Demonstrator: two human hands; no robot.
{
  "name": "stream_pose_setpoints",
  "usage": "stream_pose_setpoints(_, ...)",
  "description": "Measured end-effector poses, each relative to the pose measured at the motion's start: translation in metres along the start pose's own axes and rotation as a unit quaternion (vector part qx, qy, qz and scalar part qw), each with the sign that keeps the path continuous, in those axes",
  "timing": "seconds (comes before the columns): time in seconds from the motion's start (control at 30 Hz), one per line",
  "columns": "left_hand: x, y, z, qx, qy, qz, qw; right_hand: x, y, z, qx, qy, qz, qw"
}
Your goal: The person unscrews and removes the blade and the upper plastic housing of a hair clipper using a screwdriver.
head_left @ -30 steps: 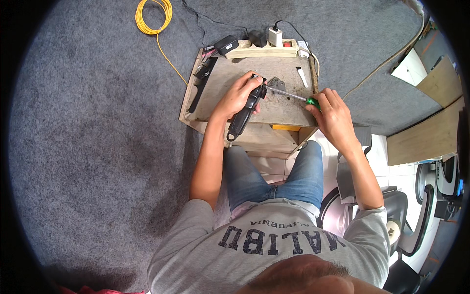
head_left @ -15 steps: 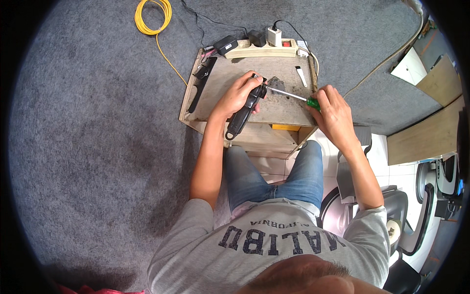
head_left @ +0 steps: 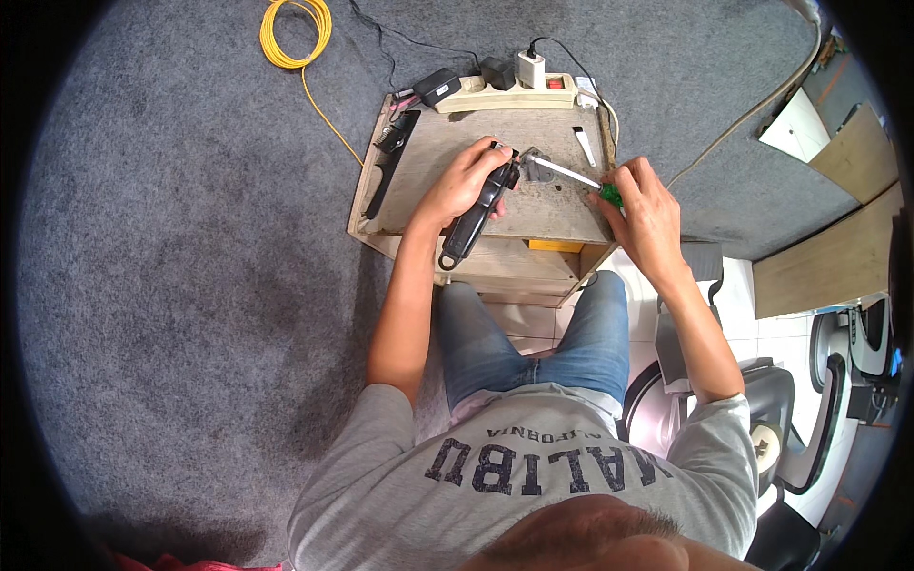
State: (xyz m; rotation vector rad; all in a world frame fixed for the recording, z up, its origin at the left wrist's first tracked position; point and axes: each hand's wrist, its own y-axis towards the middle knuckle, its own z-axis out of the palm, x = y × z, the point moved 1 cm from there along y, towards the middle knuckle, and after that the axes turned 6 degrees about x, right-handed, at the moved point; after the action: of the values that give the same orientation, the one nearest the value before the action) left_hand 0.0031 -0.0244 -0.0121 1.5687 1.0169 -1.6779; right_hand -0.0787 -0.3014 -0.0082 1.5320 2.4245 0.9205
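Head view, looking straight down at a small wooden table (head_left: 533, 205) on grey carpet. Left hand (head_left: 464, 181) wrapped round a black handheld device (head_left: 473, 221), looks like a hair clipper, lying on the tabletop with its head end pointing away and its tail loop hanging past the near edge. Right hand (head_left: 647, 205) pinching a green-handled screwdriver (head_left: 581, 177), shaft angled across so the tip sits right at the clipper's head. Tip contact too small to make out.

Progress, best guess: mid-job on the head end, body in one piece, no loose screws or removed covers visible. Most of the work probably left.

Around it: white power strip (head_left: 519, 90) along the far edge, dark comb-like parts (head_left: 388, 157) on the left side, small white blade-like piece (head_left: 584, 145) far right, yellow cable coil (head_left: 296, 33) on the carpet.
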Motion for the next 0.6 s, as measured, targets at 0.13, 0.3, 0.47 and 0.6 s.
stream_pose_setpoints(0.13, -0.008, 0.0, 0.006, -0.023, 0.008, -0.026, 0.999, -0.005, -0.001, 0.005, 0.021, 0.021, 0.037, 0.999)
stream_pose_setpoints(0.3, -0.004, 0.006, 0.001, -0.006, -0.009, -0.015, 1.0, 0.015, 0.025, 0.001, 0.092, 0.204, 0.157, 0.962)
stream_pose_setpoints(0.47, 0.003, 0.011, -0.004, 0.036, -0.049, 0.015, 0.998, 0.034, 0.054, 0.013, 0.136, 0.261, 0.16, 0.942)
stream_pose_setpoints(0.6, 0.007, 0.011, 0.0, 0.012, -0.048, 0.026, 0.998, 0.033, 0.06, 0.038, 0.118, 0.285, 0.147, 0.94)
